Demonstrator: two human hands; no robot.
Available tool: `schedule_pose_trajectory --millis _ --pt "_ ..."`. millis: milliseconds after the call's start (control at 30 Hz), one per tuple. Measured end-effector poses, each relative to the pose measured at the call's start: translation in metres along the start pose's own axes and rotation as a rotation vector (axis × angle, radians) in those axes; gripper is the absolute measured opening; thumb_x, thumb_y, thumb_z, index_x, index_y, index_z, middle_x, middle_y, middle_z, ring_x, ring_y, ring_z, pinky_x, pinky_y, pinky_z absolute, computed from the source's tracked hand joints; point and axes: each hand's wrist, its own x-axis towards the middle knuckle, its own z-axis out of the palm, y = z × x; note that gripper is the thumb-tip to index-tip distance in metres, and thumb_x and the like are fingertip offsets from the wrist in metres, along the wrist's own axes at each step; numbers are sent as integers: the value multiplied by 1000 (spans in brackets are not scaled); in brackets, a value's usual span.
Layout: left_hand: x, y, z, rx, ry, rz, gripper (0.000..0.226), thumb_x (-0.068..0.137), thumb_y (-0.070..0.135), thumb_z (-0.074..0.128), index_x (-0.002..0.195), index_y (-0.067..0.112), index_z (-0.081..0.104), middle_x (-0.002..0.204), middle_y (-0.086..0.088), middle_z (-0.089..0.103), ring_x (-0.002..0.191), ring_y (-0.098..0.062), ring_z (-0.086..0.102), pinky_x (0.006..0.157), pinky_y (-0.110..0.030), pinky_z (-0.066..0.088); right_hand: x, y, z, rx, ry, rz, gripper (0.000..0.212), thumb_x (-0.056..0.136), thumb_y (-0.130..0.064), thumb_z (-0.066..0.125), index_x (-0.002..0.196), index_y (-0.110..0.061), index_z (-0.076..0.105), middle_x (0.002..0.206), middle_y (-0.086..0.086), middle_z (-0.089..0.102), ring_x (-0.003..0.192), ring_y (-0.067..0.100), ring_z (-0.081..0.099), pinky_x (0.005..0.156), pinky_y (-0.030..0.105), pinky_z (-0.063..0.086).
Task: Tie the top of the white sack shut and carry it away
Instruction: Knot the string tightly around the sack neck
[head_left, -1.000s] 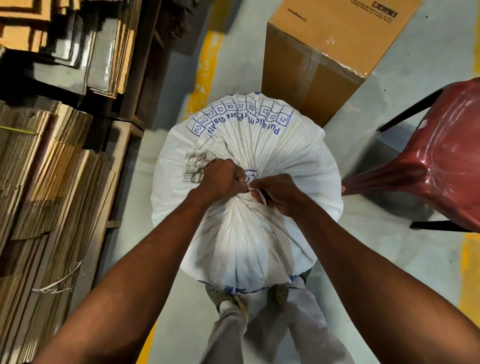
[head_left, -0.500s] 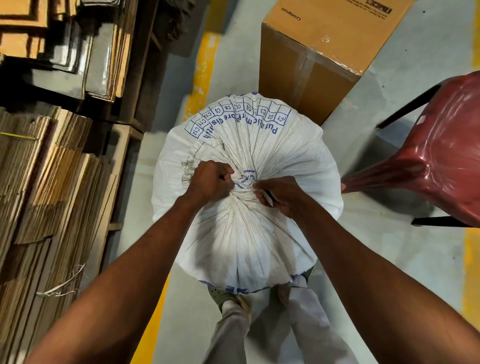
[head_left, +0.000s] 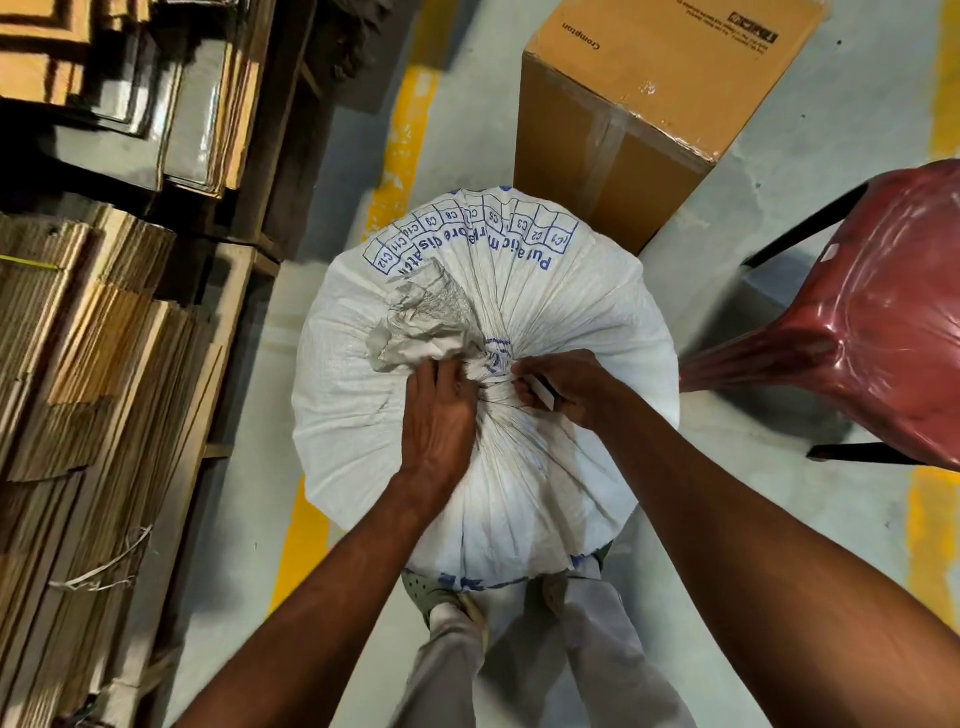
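Observation:
The full white sack (head_left: 571, 312) with blue print stands on the floor in front of my feet. Its top is gathered into a tight neck (head_left: 496, 376) at the middle, and the loose crumpled mouth (head_left: 421, 322) fans out to the upper left. My left hand (head_left: 441, 415) lies on the near side of the neck, its fingertips dug into the folds. On the right side of the neck, my right hand (head_left: 563, 389) is closed on a short white strip (head_left: 543, 399). The tie itself is hidden among the folds.
A tall cardboard box (head_left: 649, 104) stands just behind the sack. A red plastic chair (head_left: 872, 332) is close on the right. Stacks of flattened cardboard (head_left: 93, 364) on wooden pallets line the left. Yellow floor lines (head_left: 400, 156) run past the sack.
My left hand has let go of the bunched mouth and slid to the near side of the neck; the freed mouth has sprung open to the upper left. My right hand has stayed put.

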Motion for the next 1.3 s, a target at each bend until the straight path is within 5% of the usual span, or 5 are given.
schedule_pose_trajectory --millis 333,800,967,1167,1300 --pt "-1 6 23 -85 156 -37 18 92 6 72 110 3 69 99 -18 65 95 -35 59 86 -45 51 0 -1 -1 -50 -28 8 8 85 9 72 91 7 67 66 17 59 48 18 56 50 26 50" --pt "29 -25 30 -161 -151 52 14 84 15 71 95 7 75 104 -25 67 107 -40 58 89 -41 47 19 0 -16 -336 -38 -216 13 80 6 79 91 13 75 82 32 69 69 30 66 68 39 60" --pt "9 -11 0 -535 248 -157 23 88 -3 70 107 9 74 110 -10 66 104 -9 57 93 -21 47 34 -14 -13 -490 -12 -283 15 89 5 73 102 11 72 81 24 69 62 24 67 62 30 64" --pt "48 -6 14 -416 26 -347 84 87 63 69 157 29 38 172 -12 12 158 -34 6 128 -51 11 45 -12 -23 -836 29 -453 10 92 -16 74 95 -8 79 90 12 79 84 26 76 80 38 64" --pt "100 -15 27 -541 -123 -371 92 87 73 58 159 26 26 161 -6 43 147 -29 40 120 -47 27 42 -2 -25 -978 119 -568 19 91 -29 71 94 -14 82 88 8 82 87 22 77 86 45 59"
